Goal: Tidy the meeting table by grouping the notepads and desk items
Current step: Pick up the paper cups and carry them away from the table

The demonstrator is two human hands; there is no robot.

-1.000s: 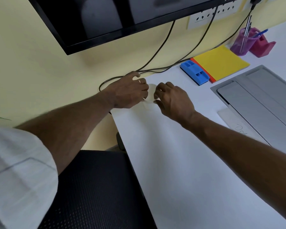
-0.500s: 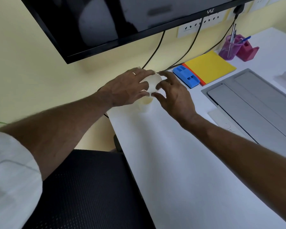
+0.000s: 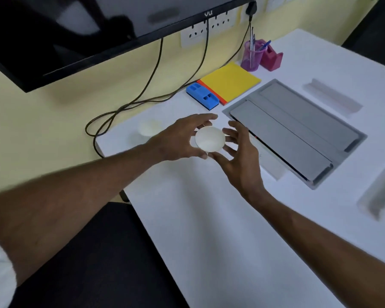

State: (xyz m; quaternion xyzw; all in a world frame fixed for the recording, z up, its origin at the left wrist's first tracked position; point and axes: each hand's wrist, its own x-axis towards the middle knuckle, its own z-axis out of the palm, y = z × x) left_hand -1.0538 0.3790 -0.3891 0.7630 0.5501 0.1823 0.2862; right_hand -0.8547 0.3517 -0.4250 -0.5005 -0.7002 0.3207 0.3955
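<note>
White cup [image 3: 210, 138] sits at the centre of the frame, raised between 2 hands, its round opening turned toward the camera. The left hand [image 3: 178, 141] grips it, fingers curved over the top rim and thumb under the lower edge. The right hand [image 3: 239, 158] is spread and relaxed at the cup's right side, fingertips at the rim; whether they touch it is unclear.

Left of the hands, a second white cup [image 3: 149, 129] stands blurred on the white table [image 3: 209, 218], near the table's corner. In the upper middle, a yellow notepad [image 3: 231, 82] lies on an orange one, with a blue plastic holder [image 3: 202, 95] just beside its left edge. Above and right of them, by the wall, a purple pen cup [image 3: 251, 55] holds pens and touches a pink tape dispenser [image 3: 271, 56]. A grey panel [image 3: 296, 130] fills the right middle of the table. Black cables [image 3: 142, 92] loop down from the monitor [image 3: 76, 25] at upper left.
</note>
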